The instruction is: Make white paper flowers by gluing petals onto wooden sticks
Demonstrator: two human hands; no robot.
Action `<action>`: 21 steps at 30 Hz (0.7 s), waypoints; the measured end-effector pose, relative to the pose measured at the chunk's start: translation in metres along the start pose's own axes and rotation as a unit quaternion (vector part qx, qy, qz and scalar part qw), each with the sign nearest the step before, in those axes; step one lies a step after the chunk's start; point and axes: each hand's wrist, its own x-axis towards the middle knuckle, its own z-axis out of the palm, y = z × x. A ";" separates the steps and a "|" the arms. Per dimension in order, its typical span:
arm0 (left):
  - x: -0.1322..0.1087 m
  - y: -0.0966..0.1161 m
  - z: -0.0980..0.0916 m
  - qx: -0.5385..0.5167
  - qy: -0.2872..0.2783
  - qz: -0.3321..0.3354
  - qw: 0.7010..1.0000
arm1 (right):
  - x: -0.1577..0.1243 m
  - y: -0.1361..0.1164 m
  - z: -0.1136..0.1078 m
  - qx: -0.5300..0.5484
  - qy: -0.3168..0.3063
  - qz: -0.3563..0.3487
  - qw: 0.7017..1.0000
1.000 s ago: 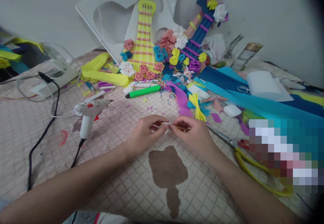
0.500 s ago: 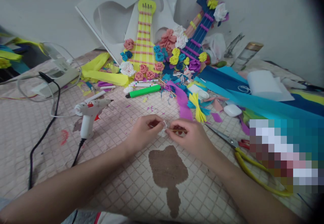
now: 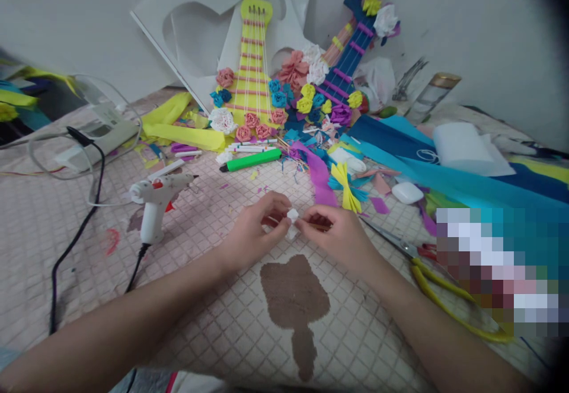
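Note:
Fingers of my left hand (image 3: 262, 227) pinch a small piece of crumpled white paper (image 3: 292, 215) near the middle of the view. Close against it on the right, my right hand (image 3: 335, 230) is closed around a thin brown stick (image 3: 320, 226), and its fingertips touch the paper's edge. Most of the stick is hidden by the fingers. Both hands are above the quilted table cover, just beyond a brown bare patch (image 3: 296, 292).
A white glue gun (image 3: 153, 215) stands at left with its black cord. Yellow-handled scissors (image 3: 418, 262) lie right of my right hand. Behind are a green marker (image 3: 253, 160), paper strips, a yellow paper guitar (image 3: 252, 73) and a blue one (image 3: 351, 55).
More of the white paper shows between my fingertips, and less of the stick is visible. My left fingers have shifted slightly around the paper. Objects on the table have not moved.

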 end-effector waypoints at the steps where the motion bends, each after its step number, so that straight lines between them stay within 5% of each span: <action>1: -0.001 -0.001 0.000 0.030 -0.002 0.023 0.999 | 0.000 0.000 0.000 0.000 -0.001 -0.001 1.000; 7: 0.001 -0.001 -0.001 0.122 0.004 0.079 0.989 | -0.002 0.001 -0.002 -0.019 -0.005 -0.016 1.000; 21: 0.001 0.001 -0.001 0.133 0.004 0.055 0.990 | 0.000 0.002 -0.005 -0.037 -0.015 -0.033 0.999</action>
